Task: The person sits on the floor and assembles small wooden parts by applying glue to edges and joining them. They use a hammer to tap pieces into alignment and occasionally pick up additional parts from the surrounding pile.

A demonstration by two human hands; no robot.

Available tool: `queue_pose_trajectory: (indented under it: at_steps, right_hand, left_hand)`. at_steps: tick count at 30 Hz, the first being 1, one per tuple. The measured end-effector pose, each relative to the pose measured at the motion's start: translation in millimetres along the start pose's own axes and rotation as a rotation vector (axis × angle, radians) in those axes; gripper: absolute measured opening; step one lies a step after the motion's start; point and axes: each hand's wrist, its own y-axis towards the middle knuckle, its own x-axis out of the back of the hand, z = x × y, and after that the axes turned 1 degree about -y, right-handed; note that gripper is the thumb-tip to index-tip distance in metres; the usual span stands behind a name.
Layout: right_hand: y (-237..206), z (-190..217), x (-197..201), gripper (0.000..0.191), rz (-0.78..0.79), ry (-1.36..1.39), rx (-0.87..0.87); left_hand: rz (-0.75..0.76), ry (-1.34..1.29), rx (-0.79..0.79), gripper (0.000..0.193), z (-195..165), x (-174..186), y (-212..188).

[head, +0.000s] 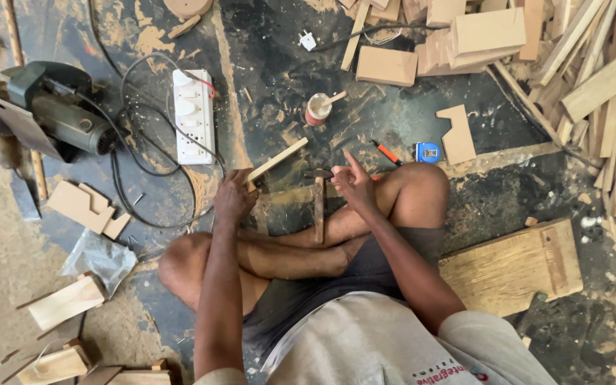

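— What have you got in your left hand (pixel 233 196)?

— A thin wooden strip (pixel 277 160). My fingers are curled tight round its lower end, just left of the frame's centre, and it slants up to the right over the dark floor (pixel 393 121).

— And the right hand (pixel 353 182)?

— It holds nothing. It hovers at the centre, forefinger raised, the other fingers loosely bent, just above my knee.

— Where is the hammer (pixel 319 203)?

— Between my two hands, standing against my crossed legs, head up, handle running down. Neither hand touches it.

— What else lies close?

— A small glue pot (pixel 316 109) with a stick in it above centre, a blue tape measure (pixel 426 151) to the right, a white power strip (pixel 193 115) and a circular saw (pixel 51 107) at upper left.
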Motion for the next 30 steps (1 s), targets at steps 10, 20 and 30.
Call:
queue_pose_trajectory:
  at_steps: [10, 20, 30]
  right_hand:
    - [93, 77, 6, 0.074, -0.203, -0.352, 0.368]
    - [118, 104, 0, 0.017, -0.154, -0.592, 0.574]
    - [113, 88, 8, 0.019, -0.100, -0.711, 0.725]
  left_hand:
    - [0.006, 0.121, 0.000, 0.055, 8, -17, 2]
    - [0.007, 0.121, 0.032, 0.055, 4, -14, 7]
    - [-0.006, 0.105, 0.003, 0.056, 6, -21, 1]
